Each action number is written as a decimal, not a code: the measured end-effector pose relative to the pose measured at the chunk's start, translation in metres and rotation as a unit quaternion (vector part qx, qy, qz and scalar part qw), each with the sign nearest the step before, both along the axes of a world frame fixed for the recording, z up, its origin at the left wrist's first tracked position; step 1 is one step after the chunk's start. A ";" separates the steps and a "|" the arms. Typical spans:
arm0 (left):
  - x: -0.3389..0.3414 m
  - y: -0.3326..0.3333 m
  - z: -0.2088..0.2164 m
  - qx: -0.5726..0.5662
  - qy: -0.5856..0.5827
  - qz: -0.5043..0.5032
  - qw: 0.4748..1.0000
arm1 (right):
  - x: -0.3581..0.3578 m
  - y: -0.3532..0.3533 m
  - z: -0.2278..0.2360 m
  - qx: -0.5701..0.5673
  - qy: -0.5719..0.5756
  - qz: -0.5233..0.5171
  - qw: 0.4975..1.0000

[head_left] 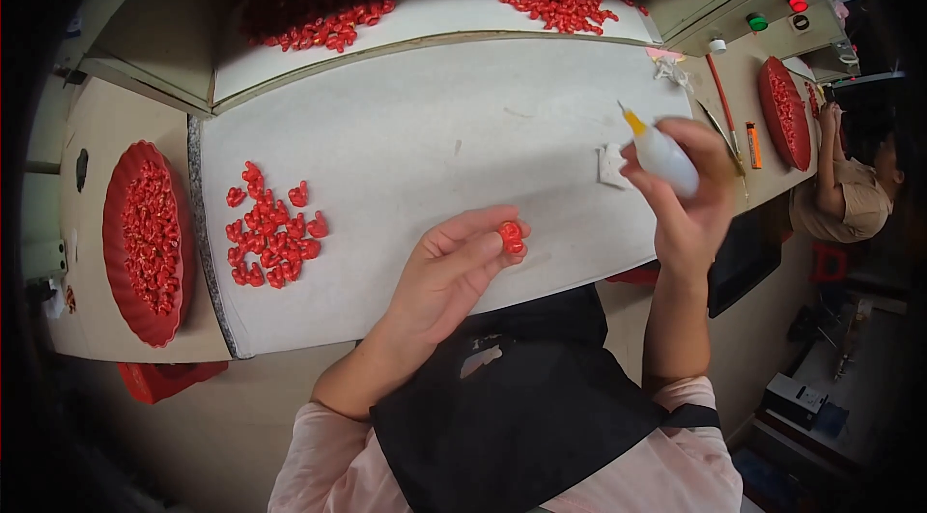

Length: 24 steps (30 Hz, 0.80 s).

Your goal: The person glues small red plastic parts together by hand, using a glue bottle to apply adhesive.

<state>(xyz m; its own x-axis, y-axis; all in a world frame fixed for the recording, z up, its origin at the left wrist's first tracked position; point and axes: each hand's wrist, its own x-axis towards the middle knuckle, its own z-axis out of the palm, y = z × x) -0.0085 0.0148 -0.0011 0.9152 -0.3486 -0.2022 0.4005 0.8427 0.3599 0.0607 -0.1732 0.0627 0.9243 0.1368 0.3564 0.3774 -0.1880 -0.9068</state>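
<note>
Between the thumb and fingers of my left hand is a small glossy red figurine, held above the front part of the white work sheet. My right hand grips a translucent squeeze bottle with a yellow collar and a thin needle tip that points up and to the left. The bottle is raised to the right of the figurine and apart from it. A folded white pad lies on the sheet just beside my right hand. Several like red figurines are spread on the sheet's left side.
Left stands a red scalloped tray full of red pieces. More red pieces lie in the booth behind. At right are a red-handled brush, an orange tube, another red tray and a co-worker.
</note>
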 end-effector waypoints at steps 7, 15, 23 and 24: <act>0.002 0.004 -0.002 -0.020 -0.015 0.018 1.000 | 0.119 0.041 -0.026 -0.100 0.013 0.039 0.994; 0.004 0.002 -0.006 0.021 -0.019 0.048 0.998 | 0.170 0.080 -0.035 -0.442 -0.138 -0.002 0.886; 0.010 0.003 -0.005 0.023 -0.027 0.058 0.998 | 0.176 0.098 -0.027 -0.556 -0.206 0.016 0.805; 0.010 0.003 -0.005 0.029 -0.032 0.061 0.997 | 0.170 0.103 -0.022 -0.566 -0.213 -0.002 0.797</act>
